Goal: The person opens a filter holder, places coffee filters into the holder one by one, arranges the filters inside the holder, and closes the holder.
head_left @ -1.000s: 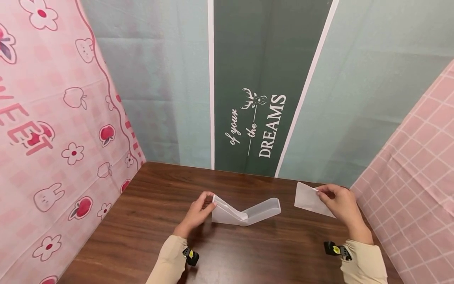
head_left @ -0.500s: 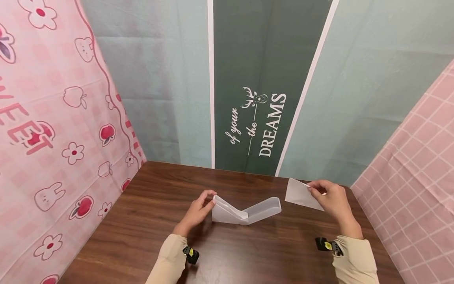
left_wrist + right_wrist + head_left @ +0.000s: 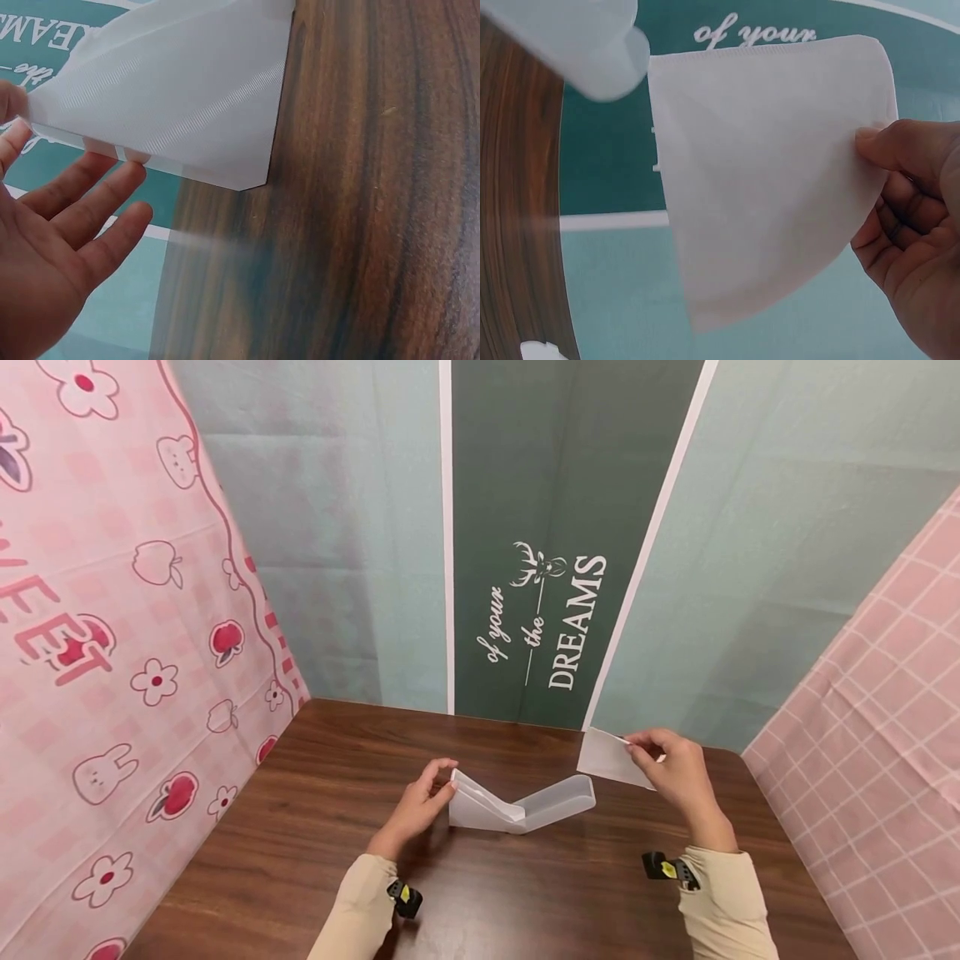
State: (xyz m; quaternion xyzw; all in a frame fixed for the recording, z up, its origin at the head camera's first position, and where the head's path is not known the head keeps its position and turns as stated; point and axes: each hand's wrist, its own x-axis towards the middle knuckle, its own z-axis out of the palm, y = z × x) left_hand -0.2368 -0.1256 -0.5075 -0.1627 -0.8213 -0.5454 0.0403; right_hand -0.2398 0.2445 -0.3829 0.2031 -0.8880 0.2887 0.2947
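Right hand (image 3: 675, 772): fingers pinch thin white round-cornered sheet (image 3: 609, 758) above brown wood-grain bench (image 3: 487, 902). Left hand (image 3: 415, 807): fingers pinch translucent plastic V-opened case (image 3: 558, 804), free half between hands. Behind: dark-green cloth panel (image 3: 570, 460), "of your the DREAMS".

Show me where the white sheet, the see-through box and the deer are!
White sheet (image 3: 769, 172): right wrist view, on the middle of its broad side.
See-through box (image 3: 517, 827): head view, on the fold where its two halves meet.
Deer (image 3: 552, 567): head view, on its printed face.
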